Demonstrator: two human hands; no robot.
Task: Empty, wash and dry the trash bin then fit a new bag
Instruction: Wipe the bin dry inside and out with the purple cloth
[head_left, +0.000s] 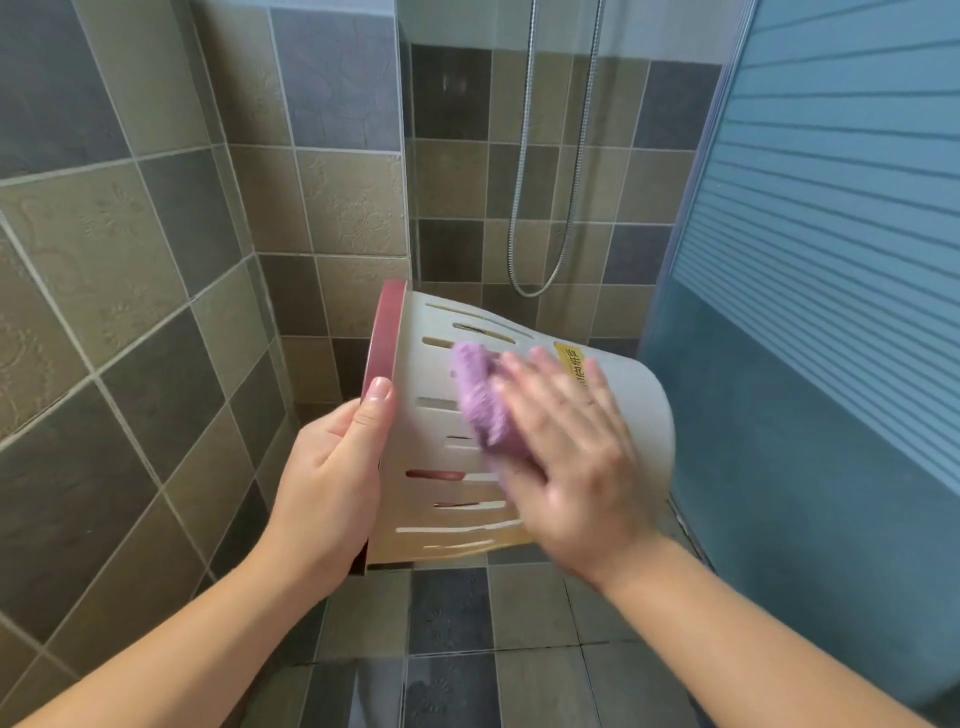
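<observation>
Both hands are busy: my left hand (332, 457) is clamped on the dark red rim band (385, 332) of the cream plastic slotted trash bin (639, 415), thumb on the outside, fingers tucked inside the mouth where I can't see them. My right hand (571, 457) is spread flat, palm pressing a lilac fluffy cloth (480, 400) onto the bin's side wall. So it's pinning the cloth down, not really gripping it.

I've got the bin up in the air on its side, mouth pointing left and base to the right, over the tiled bathroom floor (452, 623) by the blue striped shower door (831, 260).

Looks like the drying step to me. Tips, for what they're worth: wipe along the slots and not across them so the cloth doesn't snag, turn the bin with the rim hand so every side gets a pass, and push a corner of cloth into the slots since water probably sits on their edges. Don't forget the inside and the underside before a bag goes in.

Stuff I can't make out: the inside of the bin, its far side, and whether it's actually dry. My right hand is blurred, and it covers part of the yellow label (571, 364), so the print is unreadable. No new bag in view anywhere.
</observation>
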